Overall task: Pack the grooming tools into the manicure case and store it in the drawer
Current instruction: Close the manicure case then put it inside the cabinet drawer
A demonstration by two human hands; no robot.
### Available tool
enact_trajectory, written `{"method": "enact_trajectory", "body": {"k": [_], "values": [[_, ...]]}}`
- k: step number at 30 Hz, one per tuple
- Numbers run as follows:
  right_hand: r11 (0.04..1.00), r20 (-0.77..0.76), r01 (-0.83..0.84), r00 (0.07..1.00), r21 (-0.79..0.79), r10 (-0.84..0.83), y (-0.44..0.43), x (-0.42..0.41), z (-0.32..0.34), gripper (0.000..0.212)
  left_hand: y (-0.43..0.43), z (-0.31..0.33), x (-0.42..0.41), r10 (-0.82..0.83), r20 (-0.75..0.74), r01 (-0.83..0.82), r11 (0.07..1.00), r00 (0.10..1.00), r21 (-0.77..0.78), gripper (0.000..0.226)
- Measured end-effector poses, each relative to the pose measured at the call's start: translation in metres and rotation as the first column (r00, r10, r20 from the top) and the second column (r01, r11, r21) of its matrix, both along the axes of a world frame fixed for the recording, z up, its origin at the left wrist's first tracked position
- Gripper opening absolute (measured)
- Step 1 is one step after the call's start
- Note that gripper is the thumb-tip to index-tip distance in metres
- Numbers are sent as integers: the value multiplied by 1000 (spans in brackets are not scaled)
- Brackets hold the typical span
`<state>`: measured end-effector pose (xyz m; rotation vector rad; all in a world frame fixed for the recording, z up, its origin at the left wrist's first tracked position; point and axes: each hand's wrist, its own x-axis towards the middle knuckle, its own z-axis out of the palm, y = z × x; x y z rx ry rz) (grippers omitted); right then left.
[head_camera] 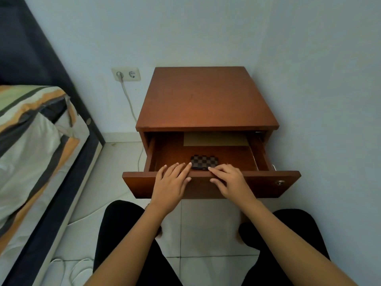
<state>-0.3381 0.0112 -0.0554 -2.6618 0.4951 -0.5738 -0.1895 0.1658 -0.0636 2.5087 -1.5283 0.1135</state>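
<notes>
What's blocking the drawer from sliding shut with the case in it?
Nothing visible inside: the checkered manicure case lies flat on the drawer floor, below the rim. Only the left hand and right hand rest over the front edge.
</notes>
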Motion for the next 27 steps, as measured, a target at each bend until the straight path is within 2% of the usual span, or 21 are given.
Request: {"method": "enact_trajectory", "body": {"k": [8,14,19,22,27], "values": [[997,104,74,992,25,-76,-36,43,-5,33,-49,-9,43,15,53,-10,995,999,-97,52],[988,216,137,965,66,-148,-59,74,-8,31,-82,-15,68,33,95,-7,966,995,-260,47],[985,196,156,971,-78,-138,-73,94,-17,35,-102,-32,86,85,215,-16,952,973,-305,50],[979,166,108,983,-170,-80,-81,98,-27,43,-110,-43,93,111,254,-22,944,961,-330,55],[972,188,115,979,-203,-77,-91,103,-37,51,-121,-61,98,159,279,-42,922,947,-384,67]]}}
